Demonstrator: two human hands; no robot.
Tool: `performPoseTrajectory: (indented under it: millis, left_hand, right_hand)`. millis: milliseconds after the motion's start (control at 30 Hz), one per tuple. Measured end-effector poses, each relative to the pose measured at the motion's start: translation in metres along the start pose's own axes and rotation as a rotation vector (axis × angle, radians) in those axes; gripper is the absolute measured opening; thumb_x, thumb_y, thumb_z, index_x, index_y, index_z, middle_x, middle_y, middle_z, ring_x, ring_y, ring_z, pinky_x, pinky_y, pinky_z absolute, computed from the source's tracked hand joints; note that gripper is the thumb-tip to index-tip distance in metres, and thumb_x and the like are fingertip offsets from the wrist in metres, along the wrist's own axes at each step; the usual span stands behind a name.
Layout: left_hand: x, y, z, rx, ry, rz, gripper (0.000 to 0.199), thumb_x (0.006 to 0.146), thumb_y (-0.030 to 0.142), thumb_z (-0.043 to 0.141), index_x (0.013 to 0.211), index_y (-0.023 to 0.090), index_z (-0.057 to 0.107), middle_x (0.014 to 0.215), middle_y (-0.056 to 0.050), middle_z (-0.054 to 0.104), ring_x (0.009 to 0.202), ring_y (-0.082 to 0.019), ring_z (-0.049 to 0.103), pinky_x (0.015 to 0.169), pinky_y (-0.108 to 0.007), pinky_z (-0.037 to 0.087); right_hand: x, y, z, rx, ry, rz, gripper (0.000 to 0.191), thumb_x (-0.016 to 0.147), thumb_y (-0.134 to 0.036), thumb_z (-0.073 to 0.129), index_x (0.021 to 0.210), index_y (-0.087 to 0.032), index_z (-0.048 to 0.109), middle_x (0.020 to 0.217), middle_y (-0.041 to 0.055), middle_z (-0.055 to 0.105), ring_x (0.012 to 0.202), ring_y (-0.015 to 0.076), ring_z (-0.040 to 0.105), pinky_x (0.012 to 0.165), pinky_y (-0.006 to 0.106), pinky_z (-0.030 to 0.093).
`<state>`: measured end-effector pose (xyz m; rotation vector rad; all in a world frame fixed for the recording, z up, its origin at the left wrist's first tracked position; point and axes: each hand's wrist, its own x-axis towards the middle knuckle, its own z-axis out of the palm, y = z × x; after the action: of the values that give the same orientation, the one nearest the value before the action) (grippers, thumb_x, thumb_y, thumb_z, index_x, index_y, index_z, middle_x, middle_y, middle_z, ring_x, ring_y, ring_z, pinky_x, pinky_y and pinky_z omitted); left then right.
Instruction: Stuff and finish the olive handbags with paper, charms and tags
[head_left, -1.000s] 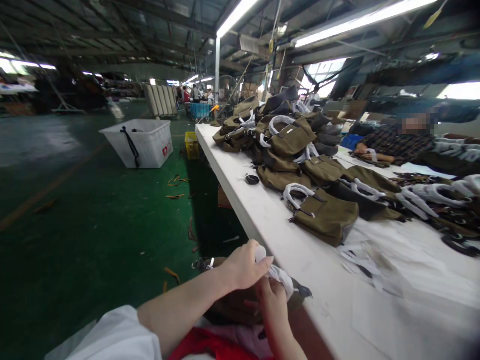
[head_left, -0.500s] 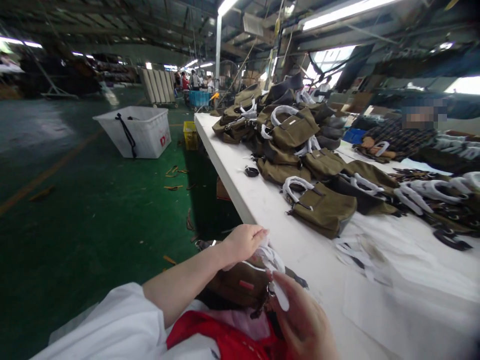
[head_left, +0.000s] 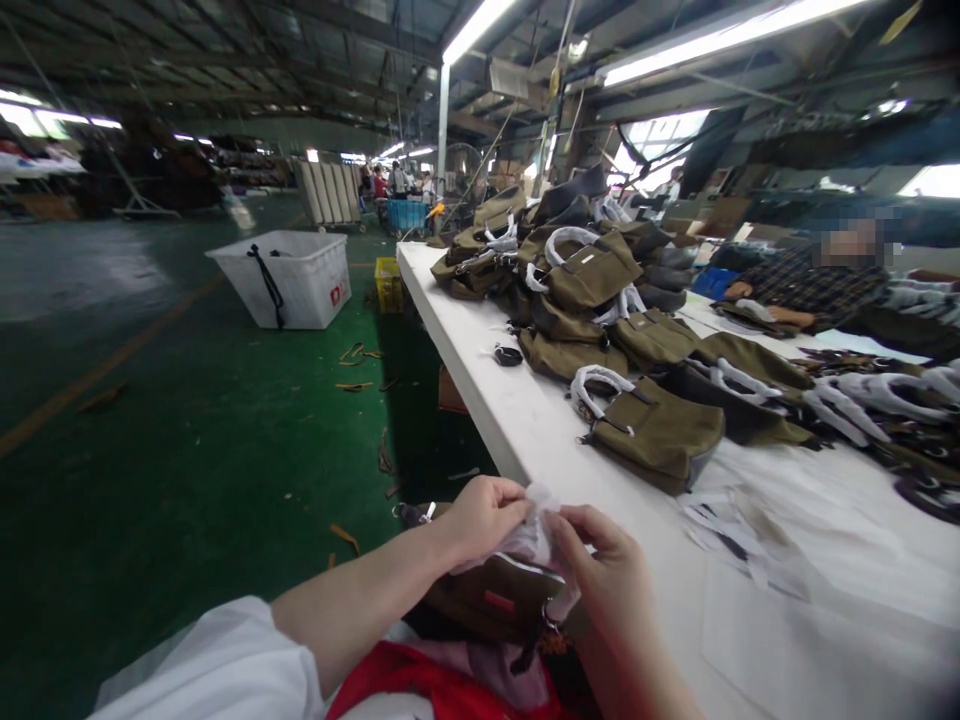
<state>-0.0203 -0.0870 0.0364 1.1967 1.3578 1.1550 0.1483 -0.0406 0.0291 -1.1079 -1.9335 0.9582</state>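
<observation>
A dark olive handbag (head_left: 480,592) with a small pink label rests at my lap, beside the white table's edge. White wrapping (head_left: 536,530) covers its handle. My left hand (head_left: 484,515) pinches this wrapping from the left, fingers closed. On the other side my right hand (head_left: 604,550) grips the same wrapping between thumb and fingers. Below the right hand a metal ring and a dark tassel hang on the bag. The bag's lower part is hidden by my forearms and red apron (head_left: 390,675).
The white table (head_left: 517,420) carries a pile of olive handbags (head_left: 585,270) with wrapped handles. Thin white sheets (head_left: 757,540) lie at the right. Across the table a person (head_left: 810,280) handles a bag. A white bin (head_left: 300,285) stands on the green floor, near scattered strips.
My right hand has risen and closed on the wrapping near my left hand. The wrapping is now bunched between both hands. The view has shifted slightly.
</observation>
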Motion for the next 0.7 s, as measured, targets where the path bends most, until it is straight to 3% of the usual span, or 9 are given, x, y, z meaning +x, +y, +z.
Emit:
performPoseTrajectory:
  millis: [67,167,267,500,633,700]
  left_hand:
    - [-0.003,0.003,-0.001,0.061,0.006,0.058,0.033,0.086,0.038,0.053,0.078,0.010,0.068,0.066,0.000,0.056,0.062,-0.010,0.046,0.055,-0.020,0.034]
    - [-0.007,0.005,0.000,0.182,0.019,0.120,0.032,0.088,0.034,0.050,0.069,0.011,0.062,0.061,0.001,0.049,0.059,-0.009,0.042,0.051,-0.019,0.030]
    - [-0.009,0.002,0.002,0.192,0.005,0.128,0.028,0.088,0.034,0.052,0.074,0.012,0.062,0.063,0.000,0.053,0.058,-0.010,0.046,0.052,-0.018,0.033]
    - [-0.007,-0.003,-0.001,0.126,0.017,0.146,0.028,0.088,0.035,0.052,0.076,0.012,0.063,0.066,-0.001,0.056,0.059,-0.010,0.050,0.053,-0.018,0.037]
    - [-0.011,-0.001,-0.003,0.128,-0.044,0.120,0.027,0.087,0.036,0.054,0.075,0.012,0.062,0.059,0.002,0.051,0.052,-0.008,0.044,0.047,-0.018,0.032]
    - [-0.012,0.000,-0.003,0.132,-0.085,0.108,0.027,0.086,0.036,0.054,0.073,0.013,0.061,0.057,0.003,0.049,0.051,-0.007,0.043,0.046,-0.018,0.031]
  right_hand:
    - [0.001,0.002,0.003,0.060,-0.098,0.096,0.040,0.082,-0.056,0.059,0.076,-0.018,0.070,0.065,0.0026,0.066,0.058,0.0162,0.057,0.053,0.025,0.044]
    - [-0.001,0.003,0.007,0.085,-0.079,0.180,0.044,0.079,-0.060,0.062,0.076,-0.017,0.070,0.063,0.0030,0.065,0.057,0.0165,0.057,0.052,0.025,0.043]
    - [-0.003,0.001,0.008,0.134,-0.041,0.220,0.045,0.078,-0.061,0.062,0.074,-0.017,0.067,0.058,0.0017,0.061,0.052,0.0151,0.053,0.048,0.025,0.041]
    - [-0.002,0.006,0.009,0.262,-0.121,0.224,0.046,0.073,-0.060,0.070,0.066,-0.017,0.058,0.054,-0.0014,0.052,0.048,0.0110,0.044,0.043,0.022,0.034]
    - [0.001,0.007,0.006,0.345,-0.045,0.153,0.041,0.080,-0.055,0.065,0.095,-0.017,0.060,0.062,-0.0028,0.054,0.054,0.0120,0.049,0.048,0.022,0.039]
    - [0.002,0.003,0.005,0.331,-0.076,0.107,0.042,0.086,-0.054,0.058,0.106,-0.017,0.060,0.066,-0.0019,0.057,0.057,0.0132,0.051,0.050,0.022,0.041]
